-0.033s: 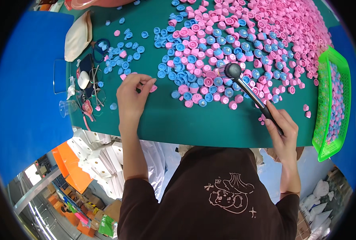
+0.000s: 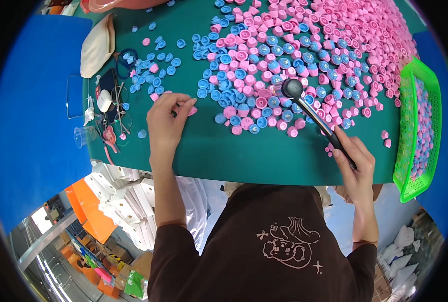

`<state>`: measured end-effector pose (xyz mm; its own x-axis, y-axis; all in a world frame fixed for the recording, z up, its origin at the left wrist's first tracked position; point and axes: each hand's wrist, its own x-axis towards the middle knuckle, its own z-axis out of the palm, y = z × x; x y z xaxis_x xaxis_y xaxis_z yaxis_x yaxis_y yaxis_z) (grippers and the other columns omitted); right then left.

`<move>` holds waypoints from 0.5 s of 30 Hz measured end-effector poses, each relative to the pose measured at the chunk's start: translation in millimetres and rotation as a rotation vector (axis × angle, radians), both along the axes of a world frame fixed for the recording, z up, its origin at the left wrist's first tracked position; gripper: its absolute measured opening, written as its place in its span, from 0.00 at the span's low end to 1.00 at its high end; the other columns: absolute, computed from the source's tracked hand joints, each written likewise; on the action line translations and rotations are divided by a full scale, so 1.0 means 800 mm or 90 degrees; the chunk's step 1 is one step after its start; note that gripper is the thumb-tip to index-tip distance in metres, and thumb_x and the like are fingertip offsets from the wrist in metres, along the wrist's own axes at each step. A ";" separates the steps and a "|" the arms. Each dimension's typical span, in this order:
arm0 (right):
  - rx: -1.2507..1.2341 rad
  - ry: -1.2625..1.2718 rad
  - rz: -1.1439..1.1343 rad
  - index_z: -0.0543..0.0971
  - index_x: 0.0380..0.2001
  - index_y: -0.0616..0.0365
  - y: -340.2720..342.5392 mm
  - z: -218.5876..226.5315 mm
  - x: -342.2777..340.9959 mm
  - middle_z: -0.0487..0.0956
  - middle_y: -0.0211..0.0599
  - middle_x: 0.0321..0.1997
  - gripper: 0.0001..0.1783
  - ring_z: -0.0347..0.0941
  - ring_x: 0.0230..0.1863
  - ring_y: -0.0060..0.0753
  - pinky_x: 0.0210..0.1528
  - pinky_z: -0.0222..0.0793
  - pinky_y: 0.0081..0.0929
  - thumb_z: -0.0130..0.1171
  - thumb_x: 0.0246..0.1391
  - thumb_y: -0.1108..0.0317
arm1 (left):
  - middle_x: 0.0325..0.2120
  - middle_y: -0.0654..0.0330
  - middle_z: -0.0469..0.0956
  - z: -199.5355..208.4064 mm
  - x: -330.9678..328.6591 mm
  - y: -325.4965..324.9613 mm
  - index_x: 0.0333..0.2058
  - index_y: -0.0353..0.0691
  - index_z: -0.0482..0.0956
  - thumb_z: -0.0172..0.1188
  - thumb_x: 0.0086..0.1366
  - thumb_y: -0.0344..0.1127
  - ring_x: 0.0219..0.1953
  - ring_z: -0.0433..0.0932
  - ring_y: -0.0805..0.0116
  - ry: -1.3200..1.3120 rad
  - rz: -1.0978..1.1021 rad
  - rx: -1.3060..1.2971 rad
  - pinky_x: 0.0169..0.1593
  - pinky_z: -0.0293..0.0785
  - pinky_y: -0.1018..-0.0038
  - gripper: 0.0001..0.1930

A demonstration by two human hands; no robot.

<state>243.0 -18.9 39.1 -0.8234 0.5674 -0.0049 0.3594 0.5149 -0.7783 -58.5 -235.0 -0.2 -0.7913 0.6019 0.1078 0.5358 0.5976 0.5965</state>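
Observation:
My right hand (image 2: 355,161) is wrapped round the dark grip of a mallet (image 2: 317,118) with a shiny shaft. Its round black head lies over small pink and blue cup-shaped pieces at the middle of the table. Over to the left, my left hand (image 2: 167,118) is closed, thumb and fingertips pinched together just above the table. Whatever it pinches is hidden. A pink piece (image 2: 193,111) shows beside its fingertips. Loose blue cups (image 2: 227,95) lie between the hands, and blue-topped pink pieces (image 2: 284,63) stand farther back.
A big heap of pink cups (image 2: 355,30) covers the far right. At the right edge stands a green basket (image 2: 407,131) holding mixed pieces. Scissors (image 2: 127,56), glasses (image 2: 125,121), a white oval case (image 2: 104,100), a cream cloth pouch (image 2: 97,48) and a clear cup (image 2: 84,136) lie left.

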 end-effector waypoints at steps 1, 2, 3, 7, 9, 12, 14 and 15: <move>0.002 -0.003 0.000 0.77 0.53 0.60 0.001 0.000 0.000 0.73 0.35 0.29 0.22 0.65 0.25 0.23 0.26 0.60 0.21 0.61 0.53 0.77 | 0.24 0.63 0.75 -0.001 0.001 0.001 0.32 0.37 0.81 0.69 0.53 0.30 0.23 0.70 0.72 -0.035 -0.018 0.018 0.29 0.68 0.76 0.08; 0.002 -0.005 -0.004 0.77 0.53 0.60 0.001 -0.001 0.000 0.73 0.35 0.29 0.22 0.65 0.25 0.23 0.26 0.60 0.21 0.61 0.53 0.77 | 0.24 0.63 0.75 -0.001 0.000 0.002 0.32 0.37 0.81 0.69 0.53 0.30 0.23 0.70 0.72 -0.037 -0.021 0.018 0.29 0.68 0.76 0.08; 0.001 0.003 -0.004 0.78 0.53 0.60 0.001 -0.002 0.001 0.73 0.35 0.29 0.22 0.65 0.25 0.23 0.25 0.60 0.21 0.61 0.53 0.77 | 0.23 0.63 0.75 -0.001 -0.004 0.001 0.32 0.37 0.81 0.70 0.52 0.31 0.23 0.69 0.72 -0.030 0.018 -0.005 0.29 0.68 0.76 0.09; -0.003 0.013 -0.005 0.78 0.53 0.60 0.003 -0.001 0.003 0.73 0.34 0.28 0.22 0.65 0.25 0.23 0.25 0.60 0.21 0.62 0.52 0.77 | 0.22 0.62 0.76 0.006 -0.014 0.001 0.31 0.36 0.82 0.72 0.51 0.35 0.22 0.69 0.73 -0.035 0.040 -0.094 0.29 0.68 0.76 0.11; -0.002 0.015 -0.007 0.78 0.53 0.59 0.003 -0.004 0.006 0.73 0.34 0.28 0.22 0.65 0.25 0.22 0.24 0.60 0.21 0.62 0.52 0.77 | 0.22 0.62 0.76 0.013 -0.016 0.005 0.31 0.36 0.82 0.72 0.51 0.35 0.21 0.69 0.73 -0.047 0.035 -0.100 0.28 0.68 0.75 0.11; -0.001 0.020 -0.013 0.78 0.53 0.59 0.003 -0.007 0.011 0.73 0.34 0.28 0.22 0.65 0.24 0.22 0.24 0.59 0.21 0.62 0.52 0.77 | 0.23 0.61 0.76 0.018 -0.023 0.009 0.31 0.35 0.82 0.71 0.51 0.33 0.21 0.68 0.72 -0.011 -0.057 -0.140 0.28 0.67 0.75 0.11; -0.004 0.021 -0.019 0.78 0.53 0.59 0.003 -0.008 0.015 0.73 0.33 0.28 0.22 0.64 0.24 0.22 0.24 0.59 0.21 0.62 0.52 0.77 | 0.24 0.60 0.76 0.019 -0.029 0.007 0.33 0.34 0.82 0.70 0.51 0.30 0.22 0.68 0.72 -0.018 -0.138 -0.118 0.28 0.66 0.75 0.11; -0.002 0.019 -0.017 0.78 0.53 0.59 0.004 -0.008 0.017 0.73 0.33 0.27 0.23 0.64 0.24 0.22 0.24 0.59 0.21 0.62 0.52 0.77 | 0.24 0.60 0.76 0.020 -0.032 0.005 0.33 0.34 0.82 0.70 0.51 0.30 0.22 0.68 0.72 -0.018 -0.140 -0.118 0.28 0.66 0.75 0.11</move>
<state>256.4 -15.6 32.7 -0.8078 0.5891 0.0185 0.3491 0.5034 -0.7904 -84.3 -230.9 15.5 -0.6404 0.7669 -0.0411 0.6492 0.5692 0.5045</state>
